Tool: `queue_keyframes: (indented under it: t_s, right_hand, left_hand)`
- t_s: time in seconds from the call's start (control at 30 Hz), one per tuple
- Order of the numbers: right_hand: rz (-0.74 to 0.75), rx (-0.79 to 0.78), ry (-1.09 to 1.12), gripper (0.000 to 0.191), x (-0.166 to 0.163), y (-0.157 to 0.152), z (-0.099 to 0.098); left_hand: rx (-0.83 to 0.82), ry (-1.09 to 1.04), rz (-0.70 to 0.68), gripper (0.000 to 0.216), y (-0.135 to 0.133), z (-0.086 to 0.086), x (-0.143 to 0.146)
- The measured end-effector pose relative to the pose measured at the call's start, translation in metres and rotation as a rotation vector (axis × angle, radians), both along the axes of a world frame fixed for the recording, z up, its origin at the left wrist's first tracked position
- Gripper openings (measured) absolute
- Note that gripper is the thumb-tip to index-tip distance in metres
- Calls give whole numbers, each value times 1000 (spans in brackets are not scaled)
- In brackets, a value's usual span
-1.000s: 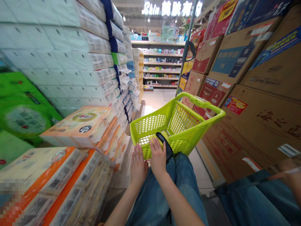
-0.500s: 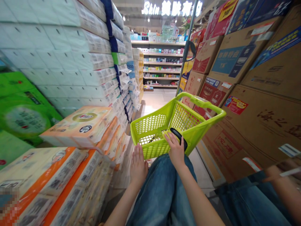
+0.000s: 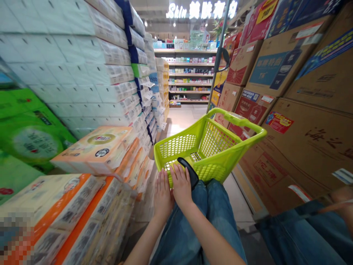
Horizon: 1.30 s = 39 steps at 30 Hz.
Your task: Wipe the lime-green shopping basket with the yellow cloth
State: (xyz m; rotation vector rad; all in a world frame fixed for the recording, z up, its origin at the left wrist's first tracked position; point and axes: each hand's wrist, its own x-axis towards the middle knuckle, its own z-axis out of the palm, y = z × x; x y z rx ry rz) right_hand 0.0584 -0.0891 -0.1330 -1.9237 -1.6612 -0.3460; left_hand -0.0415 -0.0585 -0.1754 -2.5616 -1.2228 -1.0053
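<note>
Yellow-green basket (image 3: 222,167) is set in the aisle, right in front of the knees; open top up, raised loop handle at the far right. Perforated walls seen, no load made out inside.

Black-handled tool (image 3: 192,175) is held against the near rim, left part. Yellow portion partly covered by the hand; exact type can't be told.

Right hand (image 3: 181,187): tool grasped, fingers stretched out flat over it and the rim, thumb hidden. Left hand (image 3: 162,195): fingers straight, laid over the near left corner of the rim, just beside the right hand. Whether the rim is clamped there can't be told.

Jeans (image 3: 190,228) are seen below the forearms, knees close to the near wall.

Left side: orange-and-white packs (image 3: 95,147) are stacked near the basket, green packs (image 3: 34,136) farther left, tall white stack (image 3: 74,70) behind. Right side: cardboard cartons (image 3: 311,125) are piled along the aisle. More denim (image 3: 300,235) is visible at lower right; reflection or other person, can't be told. Stocked shelves (image 3: 190,75) are seen at the far end, under a lit sign (image 3: 202,10).
</note>
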Motion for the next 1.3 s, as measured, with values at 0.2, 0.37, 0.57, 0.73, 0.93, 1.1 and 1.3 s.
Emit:
queue_keyframes:
  t_s: [0.2, 0.37, 0.57, 0.73, 0.93, 1.1, 1.3]
  right_hand:
    - [114, 18, -115, 60, 27, -3, -2]
    - [194, 73, -186, 66, 69, -19, -3]
    - [-130, 106, -75, 70, 130, -40, 11]
    - [-150, 75, 12, 67, 96, -24, 15]
    - [32, -6, 32, 46, -3, 15, 13]
    - [94, -42, 86, 35, -15, 17, 21]
    - [125, -77, -15, 52, 14, -5, 22]
  left_hand:
    - [-49, -21, -19, 86, -4, 5, 1]
    - [-57, 6, -13, 86, -6, 12, -1]
    - [-61, 9, -2, 85, -8, 16, 1]
    - [-75, -20, 5, 86, -8, 13, 4]
    - [-6, 17, 35, 80, -4, 6, 1]
    - [21, 43, 46, 76, -2, 2, -1]
    - [-18, 6, 19, 85, -3, 2, 1]
